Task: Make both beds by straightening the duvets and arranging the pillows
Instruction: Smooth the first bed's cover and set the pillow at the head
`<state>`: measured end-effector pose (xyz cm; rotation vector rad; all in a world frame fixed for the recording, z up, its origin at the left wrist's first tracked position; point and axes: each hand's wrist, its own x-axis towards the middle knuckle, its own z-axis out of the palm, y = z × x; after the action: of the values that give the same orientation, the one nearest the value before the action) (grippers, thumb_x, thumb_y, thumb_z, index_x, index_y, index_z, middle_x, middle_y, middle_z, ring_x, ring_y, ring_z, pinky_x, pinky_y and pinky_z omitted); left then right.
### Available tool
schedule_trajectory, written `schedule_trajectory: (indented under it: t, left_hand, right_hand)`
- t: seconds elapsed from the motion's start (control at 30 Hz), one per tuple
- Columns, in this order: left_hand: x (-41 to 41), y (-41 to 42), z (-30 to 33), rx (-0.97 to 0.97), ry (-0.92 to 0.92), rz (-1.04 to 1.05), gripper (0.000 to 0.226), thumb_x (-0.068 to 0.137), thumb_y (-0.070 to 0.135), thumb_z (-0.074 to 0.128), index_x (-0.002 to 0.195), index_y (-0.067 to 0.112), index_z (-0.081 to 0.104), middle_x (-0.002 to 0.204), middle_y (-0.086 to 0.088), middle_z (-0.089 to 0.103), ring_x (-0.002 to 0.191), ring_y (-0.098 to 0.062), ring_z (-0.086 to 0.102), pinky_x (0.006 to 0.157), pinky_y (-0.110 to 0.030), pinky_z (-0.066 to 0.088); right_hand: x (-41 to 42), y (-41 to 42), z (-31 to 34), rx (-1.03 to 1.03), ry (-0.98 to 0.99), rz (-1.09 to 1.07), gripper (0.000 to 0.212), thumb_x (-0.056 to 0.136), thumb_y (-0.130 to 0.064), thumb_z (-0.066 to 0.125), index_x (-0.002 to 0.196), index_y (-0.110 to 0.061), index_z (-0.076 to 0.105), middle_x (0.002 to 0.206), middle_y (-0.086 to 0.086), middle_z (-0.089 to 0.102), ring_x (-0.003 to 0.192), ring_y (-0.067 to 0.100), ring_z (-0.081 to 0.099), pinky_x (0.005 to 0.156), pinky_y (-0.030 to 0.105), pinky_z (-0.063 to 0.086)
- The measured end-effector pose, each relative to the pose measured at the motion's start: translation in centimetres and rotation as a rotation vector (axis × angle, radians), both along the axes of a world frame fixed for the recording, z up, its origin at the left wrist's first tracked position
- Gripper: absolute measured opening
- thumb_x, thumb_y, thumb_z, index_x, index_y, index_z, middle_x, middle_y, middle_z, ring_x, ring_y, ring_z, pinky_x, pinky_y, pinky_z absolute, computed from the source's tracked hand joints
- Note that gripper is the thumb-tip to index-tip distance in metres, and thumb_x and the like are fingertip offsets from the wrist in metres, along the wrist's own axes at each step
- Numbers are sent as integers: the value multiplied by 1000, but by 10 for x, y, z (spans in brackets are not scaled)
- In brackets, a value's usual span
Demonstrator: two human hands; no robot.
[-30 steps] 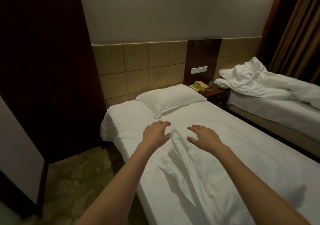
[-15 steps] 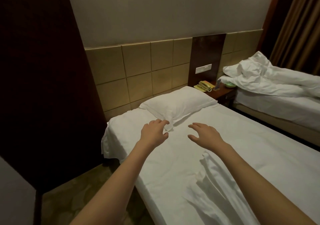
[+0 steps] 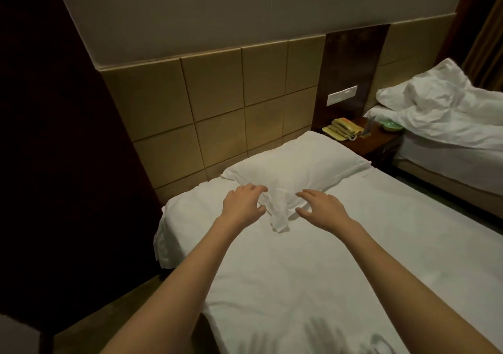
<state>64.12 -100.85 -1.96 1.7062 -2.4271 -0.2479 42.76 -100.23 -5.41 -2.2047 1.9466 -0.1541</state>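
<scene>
A white pillow (image 3: 296, 168) lies askew at the head of the near bed (image 3: 285, 272), one corner flap pointing toward me. My left hand (image 3: 241, 204) reaches onto that near corner with its fingers loosely curled, touching the flap. Just to the right, my right hand (image 3: 322, 208) hovers at the pillow's near edge, fingers spread and relaxed. Neither hand clearly holds anything. The near bed's white cover is mostly flat, with a fold (image 3: 381, 340) at the bottom edge. On the far bed (image 3: 449, 146) lies a crumpled duvet (image 3: 446, 108).
A padded tan headboard (image 3: 231, 103) runs behind both beds. Between them stands a dark nightstand (image 3: 373, 141) with a yellow phone (image 3: 341, 129) and a green dish (image 3: 392, 126). Dark wood panelling (image 3: 60, 136) closes the left side. Curtains (image 3: 484, 40) hang at the far right.
I have moved closer to the head of the near bed. Both hands went forward from the folded cover to the pillow's near corner. The fold has dropped to the bottom of view.
</scene>
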Motion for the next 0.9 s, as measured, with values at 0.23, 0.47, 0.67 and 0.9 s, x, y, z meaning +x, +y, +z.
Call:
schedule_trajectory:
  t: [0.23, 0.47, 0.67, 0.9]
  left_hand:
    - [21, -134, -36, 48, -6, -67, 47, 94, 30, 50, 140, 28, 40, 143, 2, 45, 127, -20, 44, 95, -35, 40]
    - [18, -325, -97, 135, -72, -299, 48, 94, 30, 50, 140, 26, 40, 141, -1, 46, 124, -24, 46, 96, -37, 40]
    - [-4, -449, -140, 167, -128, -457, 48, 95, 31, 49, 141, 25, 39, 141, -3, 46, 124, -26, 46, 94, -36, 39]
    - [-43, -524, -207, 278, -76, -556, 51, 93, 32, 52, 142, 24, 37, 145, -3, 40, 129, -25, 41, 97, -37, 37]
  right_hand:
    - [16, -109, -36, 81, 35, -74, 52, 96, -46, 43, 144, -26, 37, 152, -4, 35, 137, 17, 34, 111, 42, 29]
    - [21, -227, -92, 190, 66, -279, 53, 97, -45, 42, 146, -26, 33, 153, -5, 32, 138, 15, 31, 111, 37, 26]
    - [22, -308, -125, 264, 12, -442, 55, 97, -45, 42, 147, -25, 31, 153, -5, 32, 138, 16, 32, 110, 37, 29]
    - [12, -368, -166, 336, -37, -535, 57, 96, -45, 45, 147, -24, 30, 153, -5, 32, 137, 16, 34, 107, 34, 32]
